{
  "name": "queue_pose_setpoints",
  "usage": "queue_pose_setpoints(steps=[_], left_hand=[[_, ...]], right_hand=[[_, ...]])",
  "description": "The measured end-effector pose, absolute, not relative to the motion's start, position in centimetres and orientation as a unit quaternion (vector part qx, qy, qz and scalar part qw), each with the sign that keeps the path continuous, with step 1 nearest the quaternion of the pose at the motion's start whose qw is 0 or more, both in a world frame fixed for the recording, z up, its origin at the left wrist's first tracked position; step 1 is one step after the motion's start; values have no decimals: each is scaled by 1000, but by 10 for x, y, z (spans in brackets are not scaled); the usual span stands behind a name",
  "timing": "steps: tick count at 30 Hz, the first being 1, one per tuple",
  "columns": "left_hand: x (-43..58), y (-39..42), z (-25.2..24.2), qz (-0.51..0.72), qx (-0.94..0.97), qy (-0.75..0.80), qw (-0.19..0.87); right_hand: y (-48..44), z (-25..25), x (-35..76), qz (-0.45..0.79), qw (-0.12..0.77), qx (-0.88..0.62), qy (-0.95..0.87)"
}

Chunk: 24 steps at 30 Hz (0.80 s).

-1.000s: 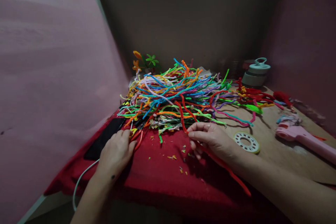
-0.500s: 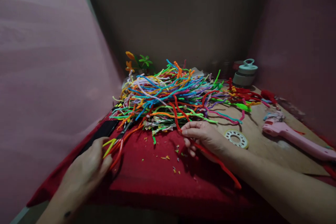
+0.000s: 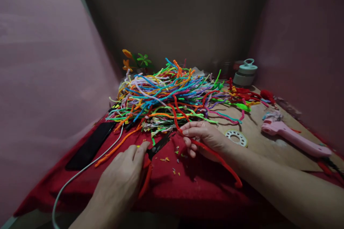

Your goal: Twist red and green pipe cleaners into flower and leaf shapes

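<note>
My left hand [image 3: 125, 170] is closed around the red handles of a pair of scissors [image 3: 159, 146]. The dark blades point up and right, with the tips just left of my right hand. My right hand [image 3: 200, 136] pinches a red pipe cleaner [image 3: 224, 162] between thumb and fingers. One end of it hangs toward me under the wrist; the other reaches up to the pile. Beyond both hands spreads a big heap of multicoloured pipe cleaners [image 3: 161, 93]. Small trimmed bits [image 3: 165, 159] lie on the red cloth [image 3: 188, 182] between my hands.
A black phone [image 3: 90, 146] and a white cable [image 3: 80, 170] lie on the left. On a board [image 3: 252, 139] at right are a white ring-shaped spool [image 3: 236, 138] and a pink tool [image 3: 295, 139]. A mint-lidded jar [image 3: 245, 73] and pipe-cleaner flowers [image 3: 127, 61] stand behind.
My left hand has moved right with the scissors, bringing the blades close to my right hand. The white cable and more of the phone now show. My right hand still pinches the red pipe cleaner.
</note>
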<state>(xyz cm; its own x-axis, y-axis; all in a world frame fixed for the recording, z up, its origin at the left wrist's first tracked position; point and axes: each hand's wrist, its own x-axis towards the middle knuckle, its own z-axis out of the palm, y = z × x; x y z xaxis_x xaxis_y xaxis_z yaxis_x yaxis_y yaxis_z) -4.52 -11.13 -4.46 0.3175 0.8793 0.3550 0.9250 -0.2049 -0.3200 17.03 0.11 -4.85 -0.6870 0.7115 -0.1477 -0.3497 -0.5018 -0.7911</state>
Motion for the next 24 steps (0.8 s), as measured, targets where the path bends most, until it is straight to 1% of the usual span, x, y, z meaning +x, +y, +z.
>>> queue_pose_setpoints(steps=[3, 7, 19, 24], left_hand=[[-40, -103, -44, 34, -761, -565, 317], [-37, -99, -42, 56, -754, -552, 351], [-32, -100, -43, 62, -759, -575, 298], [-31, -102, -44, 59, -762, -575, 293]], right_hand=[[0, -47, 171, 840, 312, -227, -382], [0, -51, 171, 845, 305, -204, -389], [-1, -51, 170, 837, 298, -221, -403], [0, -54, 171, 828, 305, -213, -420]])
